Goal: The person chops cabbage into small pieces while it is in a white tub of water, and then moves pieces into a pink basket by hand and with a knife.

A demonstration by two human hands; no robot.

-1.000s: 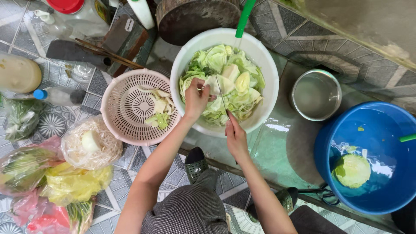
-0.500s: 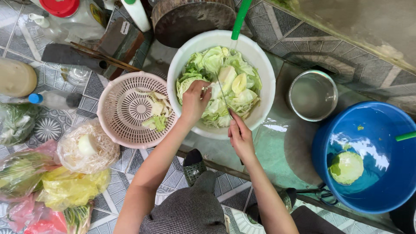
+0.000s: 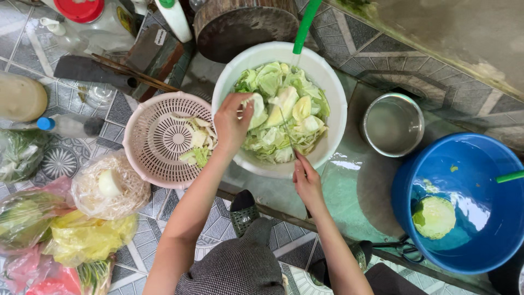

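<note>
Over the white bowl (image 3: 333, 98): left hand (image 3: 232, 123) pinches a cabbage leaf (image 3: 255, 108) at the bowl's left edge, just right of the pink colander (image 3: 143, 147). Right hand (image 3: 307, 177) closed on a knife (image 3: 288, 134), blade pointing up into the cabbage pile; left hand nearer the colander.

I see soft, even daylight across the whole frame, bright without harsh shadows, and focus stays crisp from centre to corners. Glare sits on the water in the blue basin (image 3: 464, 218) and on the wet green floor (image 3: 349, 191) beside it. Straight tile lines bow slightly toward the edges.
</note>
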